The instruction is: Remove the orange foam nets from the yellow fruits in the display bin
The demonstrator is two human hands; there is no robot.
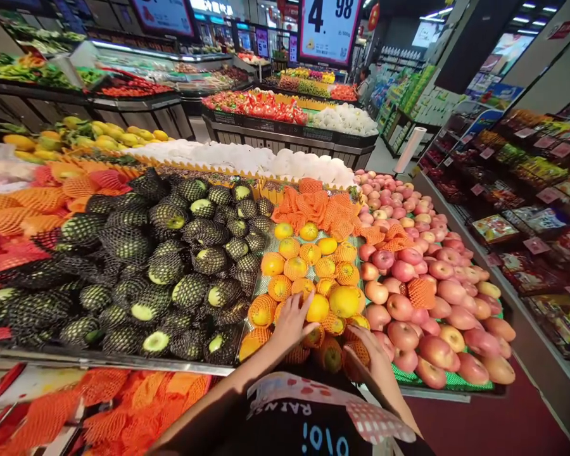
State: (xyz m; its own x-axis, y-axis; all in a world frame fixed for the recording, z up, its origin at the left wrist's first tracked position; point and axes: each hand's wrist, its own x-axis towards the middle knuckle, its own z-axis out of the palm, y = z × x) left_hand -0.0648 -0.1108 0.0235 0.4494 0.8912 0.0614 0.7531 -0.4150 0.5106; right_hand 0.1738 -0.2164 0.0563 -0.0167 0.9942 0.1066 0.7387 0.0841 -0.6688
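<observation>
A pile of oranges (308,278), some in orange foam nets, fills the middle of the produce stand. My left hand (292,323) lies flat on the near oranges, fingers spread, touching a bare orange (317,308). My right hand (368,351) reaches into the front edge of the pile, fingers curled around a netted orange (354,358); the grip is partly hidden. A large yellow orange (344,301) sits just beyond both hands.
Red apples (427,297) lie to the right, green fruit in black nets (161,266) to the left. Loose orange foam nets (137,399) heap in a bin at lower left. Packaged-goods shelves (527,209) line the aisle on the right. More produce stands lie behind.
</observation>
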